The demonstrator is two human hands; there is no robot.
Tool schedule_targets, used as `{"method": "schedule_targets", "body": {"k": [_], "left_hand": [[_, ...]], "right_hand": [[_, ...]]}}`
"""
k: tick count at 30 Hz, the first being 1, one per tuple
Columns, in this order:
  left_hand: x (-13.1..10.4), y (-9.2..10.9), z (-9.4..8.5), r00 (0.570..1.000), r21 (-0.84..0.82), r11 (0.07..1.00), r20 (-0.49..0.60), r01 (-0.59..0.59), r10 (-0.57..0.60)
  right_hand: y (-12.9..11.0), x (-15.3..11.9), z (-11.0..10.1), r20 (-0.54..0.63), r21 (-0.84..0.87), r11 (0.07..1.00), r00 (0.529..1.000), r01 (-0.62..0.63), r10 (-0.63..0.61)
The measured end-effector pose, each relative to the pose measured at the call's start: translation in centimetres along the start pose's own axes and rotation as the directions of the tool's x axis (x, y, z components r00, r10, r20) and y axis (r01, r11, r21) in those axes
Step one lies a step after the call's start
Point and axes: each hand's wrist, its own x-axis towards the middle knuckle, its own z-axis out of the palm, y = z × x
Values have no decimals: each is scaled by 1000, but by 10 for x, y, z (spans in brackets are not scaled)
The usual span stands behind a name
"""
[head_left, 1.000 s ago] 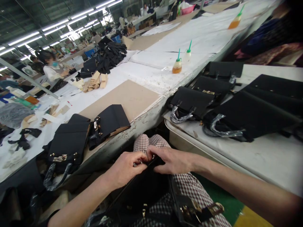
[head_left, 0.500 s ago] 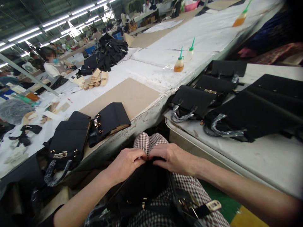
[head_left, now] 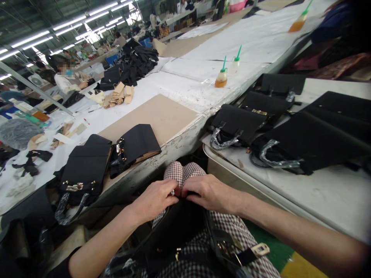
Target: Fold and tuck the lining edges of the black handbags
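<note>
A black handbag point(head_left: 182, 220) with gold metal fittings lies across my lap, over brown-and-white checked cloth point(head_left: 232, 224). My left hand point(head_left: 159, 197) pinches its far edge between thumb and fingers. Close beside it, my right hand point(head_left: 207, 193) grips the same edge, the fingertips of both hands almost meeting. A strap with a gold plate point(head_left: 260, 250) sticks out at the bag's right side. What exactly lies between the fingertips is hidden.
Finished-looking black bags point(head_left: 87, 170) lie at the left table's edge. More black bags point(head_left: 237, 123) cover the right-hand table point(head_left: 324, 204). Glue bottles point(head_left: 221, 79) with green spouts stand on the long white table point(head_left: 185, 79). A masked person point(head_left: 68, 81) sits across it.
Both hands stay at the bag's edge with only slight finger shifts. The view has tilted a little. The person across the table has moved their hands slightly.
</note>
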Motion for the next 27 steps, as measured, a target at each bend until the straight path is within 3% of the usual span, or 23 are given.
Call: {"method": "schedule_targets", "body": {"k": [6,13,20,27], "left_hand": [[-3,5,8,998,7,999,-33,47,-47],[-8,13,15,990,86,991,-110,100,-90],[-11,10,18,988,51,998,-150,47,-39],[-13,4,19,989,151,988,-148,28,-6]], "right_hand": [[-2,-1,1,-33,8,999,999,-32,32],[2,-1,4,-16,30,999,1000,13,-12],[0,-3,-2,26,-53,999,1000,1,0],[3,-3,0,2,-54,998,1000,26,-26]]}}
